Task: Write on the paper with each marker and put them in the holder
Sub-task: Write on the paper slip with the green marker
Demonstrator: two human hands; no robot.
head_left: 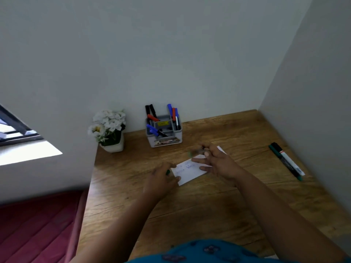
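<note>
- Sitting at the far left corner of the surface (pixel 190 215), against the wall, a white pot of artificial flowers (pixel 108 128) stays well out of the writing area; it plays no part in the task.
- Gripping something small and green, the left hand (pixel 161 182) rests at the near left corner of the paper (pixel 190 170). Its fingers curl round what is probably a marker cap (pixel 167 172), kept there, I judge, so it can go back on quickly; motion blur hides the details.
- Lying near the middle of the surface, the paper carries faint blue writing, so at least some markers have had their turn.
- Standing at the far edge against the wall, the grey holder (pixel 164 130) already contains black, red and blue markers in several compartments, upright or leaning.
- Over the paper's far edge, the right hand (pixel 216 160) pinches a blurred marker (pixel 197 151) between thumb and fingers, the other fingers spread; it seems poised for capping or writing, though I cannot tell which.
- Near the right edge, two more markers (pixel 286 161) lie side by side, touching, well apart from the paper, apparently waiting to be used.
</note>
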